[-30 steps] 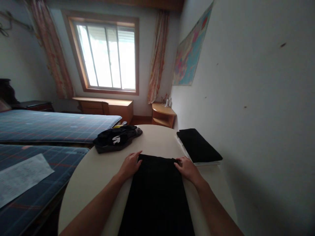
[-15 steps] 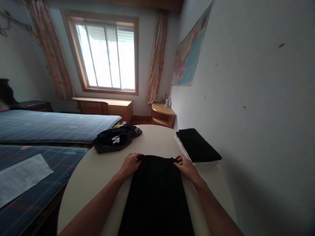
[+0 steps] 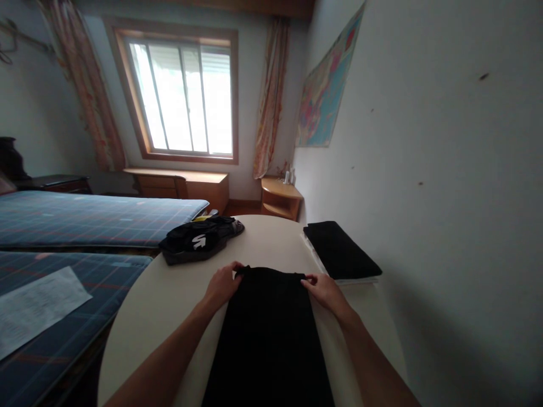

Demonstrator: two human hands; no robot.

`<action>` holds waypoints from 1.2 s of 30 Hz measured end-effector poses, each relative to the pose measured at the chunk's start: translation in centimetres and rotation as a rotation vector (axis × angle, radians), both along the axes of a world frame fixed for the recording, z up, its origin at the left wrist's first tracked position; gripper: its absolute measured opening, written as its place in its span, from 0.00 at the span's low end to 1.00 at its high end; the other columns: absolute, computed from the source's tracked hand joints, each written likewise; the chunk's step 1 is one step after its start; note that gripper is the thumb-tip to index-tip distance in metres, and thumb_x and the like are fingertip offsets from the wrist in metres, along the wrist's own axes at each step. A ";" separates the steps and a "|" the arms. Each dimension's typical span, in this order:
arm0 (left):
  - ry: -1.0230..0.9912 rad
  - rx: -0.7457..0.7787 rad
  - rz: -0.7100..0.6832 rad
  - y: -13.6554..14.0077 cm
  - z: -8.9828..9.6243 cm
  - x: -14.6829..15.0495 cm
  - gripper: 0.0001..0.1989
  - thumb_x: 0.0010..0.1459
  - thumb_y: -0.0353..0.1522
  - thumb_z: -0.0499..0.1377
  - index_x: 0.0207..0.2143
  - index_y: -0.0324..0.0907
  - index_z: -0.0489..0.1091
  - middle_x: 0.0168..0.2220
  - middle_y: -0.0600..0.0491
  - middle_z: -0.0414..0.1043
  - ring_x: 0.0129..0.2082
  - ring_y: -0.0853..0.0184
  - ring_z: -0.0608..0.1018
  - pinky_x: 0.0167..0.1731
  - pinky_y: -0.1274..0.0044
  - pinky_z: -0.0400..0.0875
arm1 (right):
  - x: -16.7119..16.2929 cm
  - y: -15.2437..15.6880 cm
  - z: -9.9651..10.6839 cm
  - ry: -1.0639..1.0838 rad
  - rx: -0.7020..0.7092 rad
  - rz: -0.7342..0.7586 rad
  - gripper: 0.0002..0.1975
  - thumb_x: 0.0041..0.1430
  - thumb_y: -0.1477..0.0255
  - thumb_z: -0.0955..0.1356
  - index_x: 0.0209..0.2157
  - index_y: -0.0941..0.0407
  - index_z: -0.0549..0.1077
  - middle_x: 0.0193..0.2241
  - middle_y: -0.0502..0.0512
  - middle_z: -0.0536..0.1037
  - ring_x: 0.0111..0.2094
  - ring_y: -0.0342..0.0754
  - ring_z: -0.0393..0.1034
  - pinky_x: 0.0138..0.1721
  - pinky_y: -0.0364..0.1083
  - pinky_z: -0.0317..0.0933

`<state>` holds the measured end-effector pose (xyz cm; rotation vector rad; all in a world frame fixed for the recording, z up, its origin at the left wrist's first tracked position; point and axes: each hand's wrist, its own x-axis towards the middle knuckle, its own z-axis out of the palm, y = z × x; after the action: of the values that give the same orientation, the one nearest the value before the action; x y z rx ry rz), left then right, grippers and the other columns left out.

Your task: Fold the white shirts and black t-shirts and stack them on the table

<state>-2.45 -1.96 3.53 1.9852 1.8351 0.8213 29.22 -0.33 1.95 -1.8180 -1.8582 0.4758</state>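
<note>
A long piece of black cloth (image 3: pixel 271 333), perhaps a folded garment, lies lengthwise on the cream table (image 3: pixel 156 316) and runs out of view at the bottom. My left hand (image 3: pixel 223 284) pinches its far left corner. At the far right corner, the fingers of my right hand (image 3: pixel 324 291) are closed on the fabric. Between the two hands the far edge is nearly straight, with slight waves. Which kind of garment it is cannot be made out.
A stack of folded cloth (image 3: pixel 341 251), black over white, lies at the table's right by the wall. A black cap-like item (image 3: pixel 199 240) with a white mark sits at the left edge. Plaid mattresses (image 3: pixel 97 217) and a printed sheet (image 3: pixel 42 308) are beyond the left side.
My right hand has shifted slightly down at its corner, and the far edge there looks flatter. My left hand has moved a little to the left, still on the cloth.
</note>
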 end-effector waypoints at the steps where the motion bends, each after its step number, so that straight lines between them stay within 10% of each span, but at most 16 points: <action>1: -0.014 -0.002 0.002 -0.1 0.0 0.0 0.09 0.58 0.28 0.58 0.42 0.44 0.73 0.41 0.52 0.79 0.44 0.63 0.79 0.45 0.76 0.67 | -0.1 -0.1 0.0 -0.024 0.003 0.008 0.17 0.55 0.62 0.68 0.40 0.58 0.79 0.32 0.58 0.81 0.35 0.52 0.76 0.34 0.44 0.62; 11: -0.183 -0.207 0.035 0.4 -1.3 -1.2 0.05 0.54 0.28 0.60 0.35 0.39 0.73 0.35 0.49 0.78 0.30 0.65 0.79 0.27 0.79 0.68 | -1.1 -0.1 0.0 0.218 -0.031 0.080 0.11 0.53 0.63 0.68 0.34 0.56 0.76 0.34 0.57 0.80 0.36 0.54 0.76 0.33 0.46 0.66; 18: -0.367 -0.355 0.029 0.2 -0.5 -1.2 0.10 0.64 0.32 0.52 0.46 0.39 0.65 0.31 0.53 0.75 0.14 0.74 0.73 0.11 0.85 0.59 | -1.7 -1.5 1.6 0.629 -0.317 0.049 0.19 0.59 0.56 0.66 0.47 0.52 0.65 0.40 0.55 0.77 0.19 0.41 0.72 0.18 0.40 0.61; 27: -0.864 -0.527 -0.029 -1.2 1.6 -2.2 0.40 0.58 0.45 0.62 0.67 0.51 0.45 0.64 0.36 0.56 0.32 0.60 0.83 0.25 0.76 0.78 | -0.5 -2.7 3.6 0.988 -0.493 0.282 0.31 0.58 0.52 0.68 0.57 0.45 0.55 0.59 0.63 0.65 0.42 0.57 0.78 0.41 0.55 0.72; 36: -1.128 -0.611 -0.132 0.6 1.9 -2.6 0.38 0.57 0.42 0.64 0.65 0.56 0.48 0.62 0.43 0.59 0.43 0.57 0.80 0.36 0.63 0.78 | 0.6 -1.6 3.2 1.061 -0.296 0.361 0.28 0.53 0.51 0.71 0.50 0.43 0.59 0.56 0.54 0.68 0.55 0.58 0.69 0.48 0.56 0.65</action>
<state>-5.04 -1.32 5.46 0.8944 1.0530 0.9028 29.83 -1.89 5.12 -0.9717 -1.3398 1.5439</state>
